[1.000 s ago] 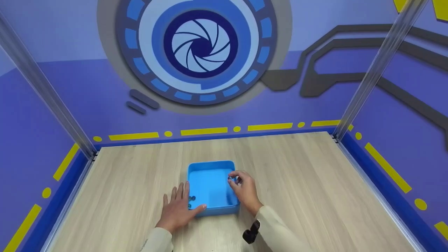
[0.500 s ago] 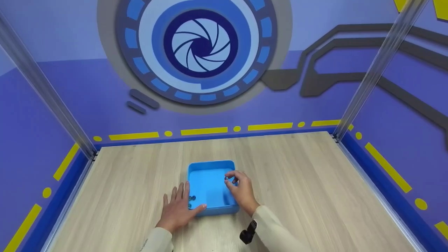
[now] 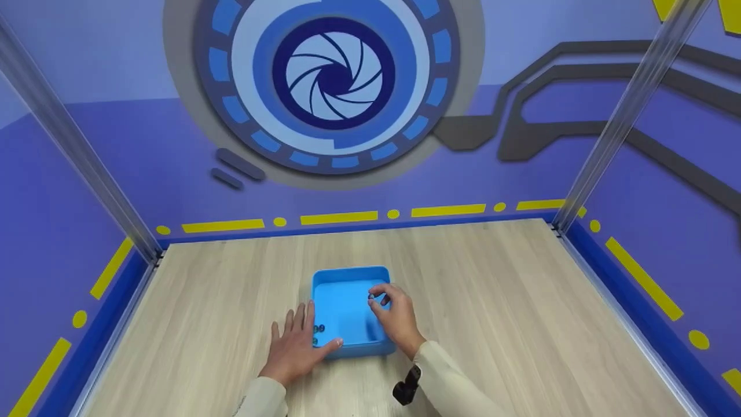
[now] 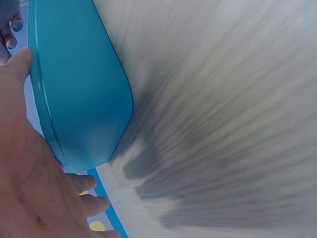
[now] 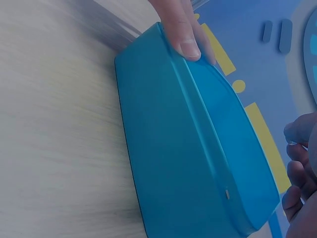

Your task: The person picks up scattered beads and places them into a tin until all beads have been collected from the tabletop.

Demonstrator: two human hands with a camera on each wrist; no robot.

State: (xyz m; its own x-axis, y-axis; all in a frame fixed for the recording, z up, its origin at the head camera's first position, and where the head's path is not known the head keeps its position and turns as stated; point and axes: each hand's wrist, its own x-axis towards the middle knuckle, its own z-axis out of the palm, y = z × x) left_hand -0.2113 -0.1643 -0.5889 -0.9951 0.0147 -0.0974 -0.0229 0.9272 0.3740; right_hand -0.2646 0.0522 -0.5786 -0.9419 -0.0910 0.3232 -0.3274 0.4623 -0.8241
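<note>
A blue open-topped plastic box (image 3: 347, 284) sits on the table. In its near left corner lie several small dark round marbles (image 3: 321, 328). My left hand (image 3: 294, 350) rests on that corner with fingers spread along the left wall and the thumb over the front rim. In the left wrist view the outstretched fingers (image 4: 94, 204) show past the box's end. Over the box's right part, my right hand (image 3: 399, 315) pinches a small dark marble (image 3: 371, 296) between thumb and forefinger. The right wrist view has these curled fingers (image 5: 299, 168) at its right edge, the marble mostly hidden.
The wooden tabletop (image 3: 492, 301) extends around the box on all sides. Blue and purple printed panels (image 3: 127, 150) with metal corner posts (image 3: 613, 121) enclose it at the back and sides. A black device (image 3: 407, 385) is strapped at the right wrist.
My right hand has moved a little to the left, carrying the marble further in over the box. The left hand and the box stay in place.
</note>
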